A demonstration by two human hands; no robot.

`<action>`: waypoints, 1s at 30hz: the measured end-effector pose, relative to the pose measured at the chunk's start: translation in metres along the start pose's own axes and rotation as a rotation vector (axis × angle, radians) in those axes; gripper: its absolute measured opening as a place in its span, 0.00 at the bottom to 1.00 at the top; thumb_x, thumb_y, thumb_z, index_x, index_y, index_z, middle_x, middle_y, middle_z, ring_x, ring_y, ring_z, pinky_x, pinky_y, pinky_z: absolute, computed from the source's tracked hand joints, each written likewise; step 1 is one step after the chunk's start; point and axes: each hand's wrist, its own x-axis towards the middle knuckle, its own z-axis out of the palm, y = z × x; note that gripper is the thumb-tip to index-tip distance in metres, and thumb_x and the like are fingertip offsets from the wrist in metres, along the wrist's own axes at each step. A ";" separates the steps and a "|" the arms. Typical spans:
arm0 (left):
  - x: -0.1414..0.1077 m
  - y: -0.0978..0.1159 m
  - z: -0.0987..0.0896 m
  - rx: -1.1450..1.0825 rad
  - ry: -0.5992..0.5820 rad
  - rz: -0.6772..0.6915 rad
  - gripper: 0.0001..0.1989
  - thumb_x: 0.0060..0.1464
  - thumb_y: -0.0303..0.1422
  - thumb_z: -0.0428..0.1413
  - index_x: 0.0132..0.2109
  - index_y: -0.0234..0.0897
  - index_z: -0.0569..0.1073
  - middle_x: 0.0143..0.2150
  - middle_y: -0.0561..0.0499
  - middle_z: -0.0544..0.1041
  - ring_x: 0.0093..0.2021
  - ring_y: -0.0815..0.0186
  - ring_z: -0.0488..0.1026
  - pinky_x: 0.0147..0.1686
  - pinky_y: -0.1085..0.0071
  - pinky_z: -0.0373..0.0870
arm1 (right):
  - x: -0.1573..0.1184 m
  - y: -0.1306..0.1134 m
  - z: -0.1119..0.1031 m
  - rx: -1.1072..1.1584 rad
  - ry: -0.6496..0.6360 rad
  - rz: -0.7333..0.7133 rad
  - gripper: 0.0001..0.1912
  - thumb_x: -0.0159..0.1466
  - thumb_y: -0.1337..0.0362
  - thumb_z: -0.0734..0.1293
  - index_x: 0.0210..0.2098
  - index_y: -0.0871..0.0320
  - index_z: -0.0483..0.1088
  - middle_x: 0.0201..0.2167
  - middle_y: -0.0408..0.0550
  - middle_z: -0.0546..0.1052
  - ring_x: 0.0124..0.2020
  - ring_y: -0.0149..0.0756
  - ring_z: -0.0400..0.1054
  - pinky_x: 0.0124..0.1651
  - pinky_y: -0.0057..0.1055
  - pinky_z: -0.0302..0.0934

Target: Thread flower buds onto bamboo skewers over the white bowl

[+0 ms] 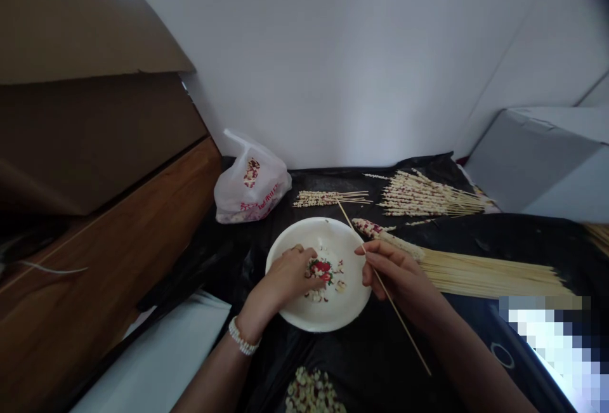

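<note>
1. Nearest, at the bottom centre, a heap of small pale pieces (314,393) sits loose.
2. In the middle, the left hand (284,278) dips into a white bowl (349,305), thumb and forefinger apart over scattered bits (340,286); I can't tell whether it has hold of any.
3. Right of the bowl, the right hand (404,280) pinches a thin stick (404,326) that looks bare, slanting up across the rim.
4. Farther right, many plain sticks (495,271) lie bundled, seemingly unfilled.
5. Beyond, a small bunch (316,198) and a bigger pile (419,194) look already threaded: plenty done, I'd judge, with plenty left.
</note>
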 end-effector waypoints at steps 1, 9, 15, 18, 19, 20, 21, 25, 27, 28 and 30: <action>-0.002 0.003 0.003 0.053 -0.026 -0.004 0.30 0.40 0.46 0.63 0.51 0.37 0.72 0.46 0.40 0.71 0.47 0.47 0.69 0.45 0.55 0.65 | 0.000 0.000 -0.001 0.003 0.006 0.000 0.12 0.62 0.56 0.69 0.39 0.59 0.70 0.20 0.41 0.75 0.13 0.22 0.58 0.17 0.22 0.43; 0.000 0.035 0.014 -0.150 -0.189 0.122 0.18 0.51 0.37 0.54 0.50 0.38 0.69 0.45 0.44 0.70 0.43 0.55 0.70 0.44 0.60 0.65 | 0.004 0.011 -0.001 0.032 0.015 0.013 0.14 0.61 0.56 0.70 0.39 0.61 0.71 0.19 0.40 0.74 0.13 0.21 0.59 0.16 0.19 0.44; 0.004 0.049 0.019 -0.060 -0.174 0.255 0.10 0.56 0.32 0.47 0.42 0.36 0.70 0.40 0.43 0.73 0.37 0.57 0.71 0.38 0.62 0.63 | 0.009 0.021 -0.002 0.026 0.069 -0.010 0.14 0.61 0.56 0.70 0.40 0.60 0.70 0.19 0.39 0.74 0.11 0.20 0.58 0.14 0.19 0.42; 0.003 0.047 0.021 -0.055 -0.213 0.286 0.12 0.60 0.36 0.44 0.40 0.36 0.70 0.36 0.44 0.74 0.34 0.58 0.71 0.34 0.64 0.62 | 0.009 0.022 -0.003 0.022 0.072 -0.017 0.14 0.61 0.56 0.70 0.40 0.60 0.70 0.19 0.39 0.74 0.11 0.21 0.58 0.13 0.19 0.43; 0.002 0.046 0.021 -0.059 -0.225 0.285 0.14 0.62 0.38 0.42 0.40 0.36 0.70 0.35 0.44 0.75 0.33 0.59 0.71 0.33 0.64 0.61 | 0.009 0.022 -0.003 0.020 0.073 -0.017 0.14 0.61 0.56 0.70 0.40 0.60 0.70 0.19 0.39 0.74 0.11 0.21 0.58 0.13 0.19 0.42; 0.000 0.046 0.021 -0.064 -0.231 0.282 0.16 0.63 0.39 0.41 0.40 0.35 0.70 0.34 0.44 0.75 0.32 0.59 0.71 0.32 0.64 0.61 | 0.009 0.022 -0.003 0.018 0.074 -0.017 0.14 0.61 0.56 0.70 0.40 0.60 0.70 0.19 0.39 0.74 0.11 0.21 0.58 0.13 0.18 0.42; -0.002 0.046 0.022 -0.069 -0.230 0.278 0.18 0.63 0.40 0.40 0.40 0.35 0.70 0.34 0.43 0.76 0.31 0.59 0.71 0.32 0.64 0.60 | 0.009 0.022 -0.003 0.016 0.076 -0.017 0.14 0.61 0.56 0.70 0.40 0.60 0.69 0.19 0.39 0.74 0.11 0.21 0.57 0.12 0.18 0.42; -0.012 0.051 0.024 -0.094 -0.219 0.203 0.28 0.63 0.49 0.35 0.40 0.35 0.72 0.34 0.42 0.77 0.31 0.59 0.71 0.31 0.64 0.59 | 0.011 0.022 -0.005 0.007 0.087 -0.021 0.15 0.61 0.56 0.70 0.40 0.60 0.69 0.19 0.39 0.74 0.11 0.20 0.57 0.11 0.17 0.41; -0.016 0.054 0.024 -0.090 -0.231 0.151 0.31 0.59 0.56 0.37 0.39 0.36 0.72 0.34 0.43 0.77 0.31 0.59 0.71 0.29 0.65 0.58 | 0.013 0.023 -0.006 0.005 0.093 -0.022 0.15 0.60 0.55 0.70 0.39 0.60 0.70 0.19 0.39 0.74 0.11 0.21 0.57 0.11 0.17 0.41; -0.018 0.055 0.024 -0.082 -0.233 0.134 0.32 0.57 0.59 0.39 0.40 0.37 0.72 0.34 0.43 0.77 0.31 0.59 0.70 0.29 0.65 0.57 | 0.014 0.024 -0.007 0.005 0.094 -0.021 0.16 0.60 0.55 0.71 0.39 0.60 0.70 0.19 0.40 0.74 0.11 0.21 0.58 0.11 0.18 0.42; -0.021 0.056 0.023 -0.064 -0.224 0.121 0.33 0.53 0.62 0.41 0.40 0.37 0.72 0.35 0.44 0.77 0.30 0.60 0.69 0.28 0.66 0.56 | 0.015 0.025 -0.008 0.008 0.097 -0.016 0.17 0.59 0.54 0.71 0.39 0.60 0.70 0.19 0.39 0.74 0.11 0.22 0.58 0.10 0.18 0.42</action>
